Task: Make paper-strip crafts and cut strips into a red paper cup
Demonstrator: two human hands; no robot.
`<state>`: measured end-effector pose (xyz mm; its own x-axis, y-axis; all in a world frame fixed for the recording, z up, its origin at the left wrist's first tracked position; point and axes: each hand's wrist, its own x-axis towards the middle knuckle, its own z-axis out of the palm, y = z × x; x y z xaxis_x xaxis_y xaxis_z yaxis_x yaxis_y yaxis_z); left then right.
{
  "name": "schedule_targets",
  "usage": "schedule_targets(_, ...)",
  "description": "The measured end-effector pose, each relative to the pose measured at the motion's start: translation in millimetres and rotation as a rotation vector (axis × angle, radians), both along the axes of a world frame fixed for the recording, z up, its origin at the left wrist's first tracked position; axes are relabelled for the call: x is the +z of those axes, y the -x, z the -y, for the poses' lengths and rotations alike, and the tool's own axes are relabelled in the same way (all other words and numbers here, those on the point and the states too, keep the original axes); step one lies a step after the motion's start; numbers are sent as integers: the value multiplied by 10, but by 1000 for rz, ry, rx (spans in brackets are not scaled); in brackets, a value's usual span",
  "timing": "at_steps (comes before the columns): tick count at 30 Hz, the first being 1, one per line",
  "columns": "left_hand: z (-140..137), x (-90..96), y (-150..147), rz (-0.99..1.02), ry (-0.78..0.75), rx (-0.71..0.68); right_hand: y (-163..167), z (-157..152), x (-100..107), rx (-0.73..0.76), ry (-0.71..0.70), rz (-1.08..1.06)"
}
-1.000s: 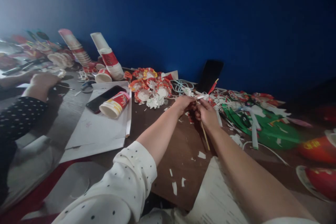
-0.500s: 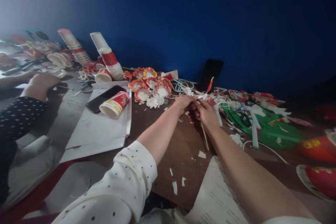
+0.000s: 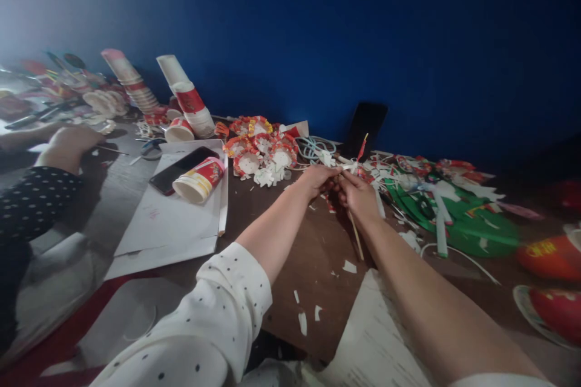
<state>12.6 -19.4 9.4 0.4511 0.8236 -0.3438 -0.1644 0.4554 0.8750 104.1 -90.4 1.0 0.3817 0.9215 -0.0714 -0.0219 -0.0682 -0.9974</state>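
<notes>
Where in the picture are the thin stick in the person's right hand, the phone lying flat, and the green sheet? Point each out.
Thin stick [image 3: 355, 234]: head view, on its lower shaft, below the right hand [image 3: 359, 198].
Phone [image 3: 179, 170]: head view, on its dark face.
Green sheet [image 3: 463, 231]: head view, on a bare patch.

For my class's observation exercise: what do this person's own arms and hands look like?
The left sleeve is white with small dark dots, ending above the wrist. Of the right sleeve, only a white edge shows. The left hand and right hand are ungloved.
</notes>
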Motion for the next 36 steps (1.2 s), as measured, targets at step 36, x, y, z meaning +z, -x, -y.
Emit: schedule_targets(36,32,15,6,29,2,-7,-98,28,-47,-38,-62,423)
